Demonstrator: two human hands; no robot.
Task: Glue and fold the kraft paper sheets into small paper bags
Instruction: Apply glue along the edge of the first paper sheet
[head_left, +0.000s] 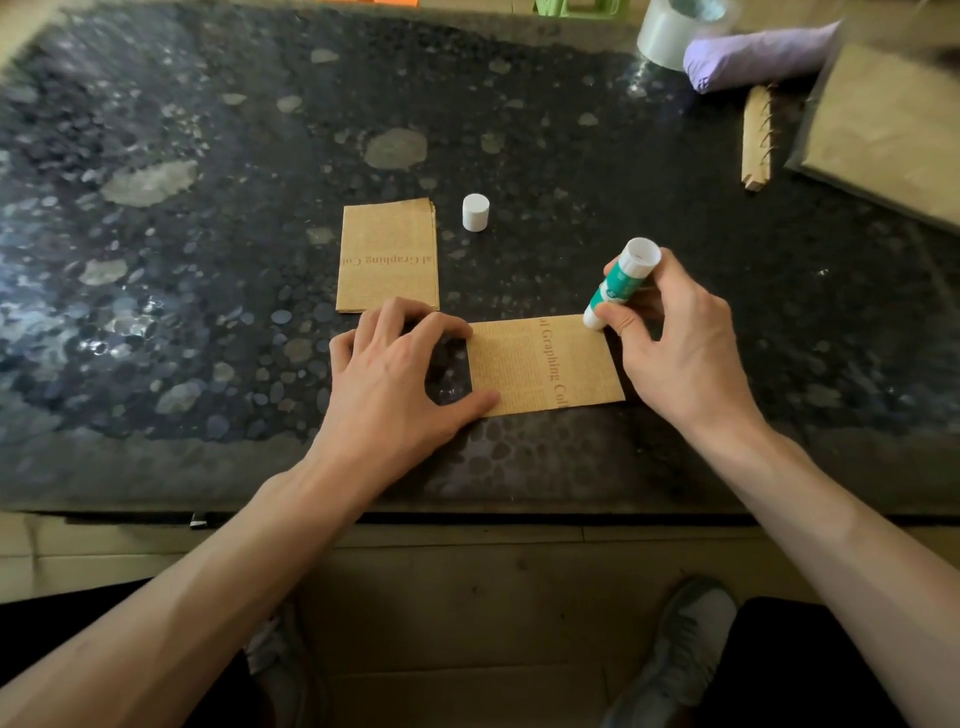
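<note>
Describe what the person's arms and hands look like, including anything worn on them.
The left forearm and right forearm are bare as far as the frame shows, with no sleeves in view. The left hand and right hand wear no gloves. No rings show on the fingers, and no watch or bracelet is visible.

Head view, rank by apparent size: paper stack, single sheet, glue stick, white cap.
1-2. Single sheet and paper stack: about alike; the sheet is nearer the camera, so no ranking.
3. Glue stick, partly hidden in the right hand.
4. White cap.
</note>
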